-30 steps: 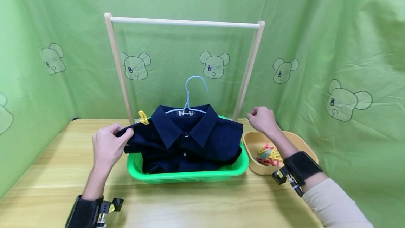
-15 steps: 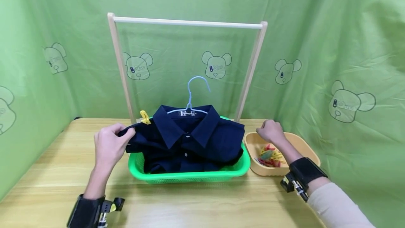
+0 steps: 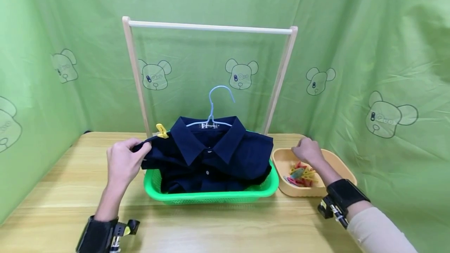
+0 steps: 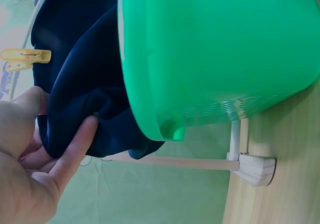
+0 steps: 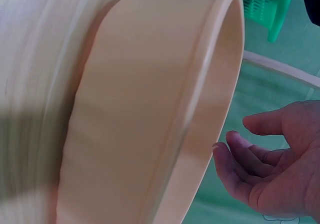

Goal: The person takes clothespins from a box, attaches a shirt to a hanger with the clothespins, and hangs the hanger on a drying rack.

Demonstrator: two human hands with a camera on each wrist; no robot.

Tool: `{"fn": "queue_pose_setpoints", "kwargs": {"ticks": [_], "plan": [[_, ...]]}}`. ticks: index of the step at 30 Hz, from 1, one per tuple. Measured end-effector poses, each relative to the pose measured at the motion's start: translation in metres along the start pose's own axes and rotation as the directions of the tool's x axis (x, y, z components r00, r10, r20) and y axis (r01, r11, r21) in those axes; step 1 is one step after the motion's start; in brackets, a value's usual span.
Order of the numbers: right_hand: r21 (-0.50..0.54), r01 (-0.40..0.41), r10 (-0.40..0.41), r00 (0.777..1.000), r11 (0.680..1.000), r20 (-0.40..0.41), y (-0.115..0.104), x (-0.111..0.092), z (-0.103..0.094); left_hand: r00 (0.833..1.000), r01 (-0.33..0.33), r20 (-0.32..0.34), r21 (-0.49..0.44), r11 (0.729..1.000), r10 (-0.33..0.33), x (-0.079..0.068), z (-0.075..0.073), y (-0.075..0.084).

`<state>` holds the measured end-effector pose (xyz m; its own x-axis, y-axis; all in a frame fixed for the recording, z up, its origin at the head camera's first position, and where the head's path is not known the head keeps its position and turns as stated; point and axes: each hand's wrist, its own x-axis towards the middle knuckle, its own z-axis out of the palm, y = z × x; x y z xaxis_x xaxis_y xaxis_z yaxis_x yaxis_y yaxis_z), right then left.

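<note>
Landmark: green basket [image 3: 211, 196], one, sitting on the counter [image 3: 211, 231] before you.

Navy shirt [image 3: 207, 161], one. It is lying in the basket and overhanging its left end, shoulder line running along the basket's long side.

Blue hanger [image 3: 211, 117], one. It is showing at the collar, above the basket's middle, hook pointing up.

Yellow clip [image 3: 162, 131], one. It is biting the shirt's left shoulder, above the basket's left end. The right shoulder, above the basket's right end, is showing none.

Clothespins [image 3: 302, 175], mixed colours, one heap. They are lying in the tan tray [image 3: 340, 168], right of the basket, on the tray's basket side.

Left grip [image 3: 124, 162]: at the basket's left end, you are pinching the shirt's edge between thumb and fingers.

Right grip [image 3: 310, 151]: right of the basket, over the tray's far part, you are holding nothing; fingers are curving loosely, thumb standing apart.

Governing relation, as judged: from your right grip, the heap is lying lower, nearer your body and slightly towards the basket. Your right grip is standing much nearer to it than your left. The pins are crossing at mixed angles, giving no single long axis.
</note>
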<state>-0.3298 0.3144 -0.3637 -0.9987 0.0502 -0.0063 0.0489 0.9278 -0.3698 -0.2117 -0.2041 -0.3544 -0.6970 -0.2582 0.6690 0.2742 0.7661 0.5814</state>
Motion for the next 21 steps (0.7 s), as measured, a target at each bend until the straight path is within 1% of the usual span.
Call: {"fn": "queue_pose_setpoints", "kwargs": {"ticks": [5, 8, 11, 15, 18, 21], "plan": [[-0.029, 0.007, -0.007, 1.0, 1.0, -0.006, 0.009, 0.0, 0.002, 1.0, 0.008, 0.004, -0.002, 1.0, -0.008, -0.001, -0.001, 0.001], [-0.054, 0.007, -0.007, 1.0, 0.998, 0.008, 0.012, -0.002, 0.003, 1.0, 0.01, 0.008, -0.005, 1.0, -0.01, -0.001, -0.001, 0.002], [-0.057, -0.018, 0.022, 0.997, 0.998, 0.074, 0.015, -0.005, 0.004, 1.0, 0.013, 0.013, -0.008, 1.0, -0.012, -0.002, -0.002, 0.003], [-0.062, -0.046, 0.055, 0.985, 0.997, 0.165, 0.02, -0.007, 0.005, 1.0, 0.023, 0.018, -0.002, 1.0, -0.023, -0.002, -0.002, 0.004], [-0.082, -0.038, 0.055, 0.977, 0.996, 0.204, 0.023, -0.007, 0.007, 1.0, 0.022, 0.017, 0.001, 1.0, -0.022, -0.001, -0.001, 0.003], [-0.099, -0.049, 0.071, 0.969, 0.994, 0.237, 0.025, -0.007, 0.011, 1.0, 0.022, 0.019, 0.0, 1.0, -0.022, -0.001, 0.0, 0.002]]}}
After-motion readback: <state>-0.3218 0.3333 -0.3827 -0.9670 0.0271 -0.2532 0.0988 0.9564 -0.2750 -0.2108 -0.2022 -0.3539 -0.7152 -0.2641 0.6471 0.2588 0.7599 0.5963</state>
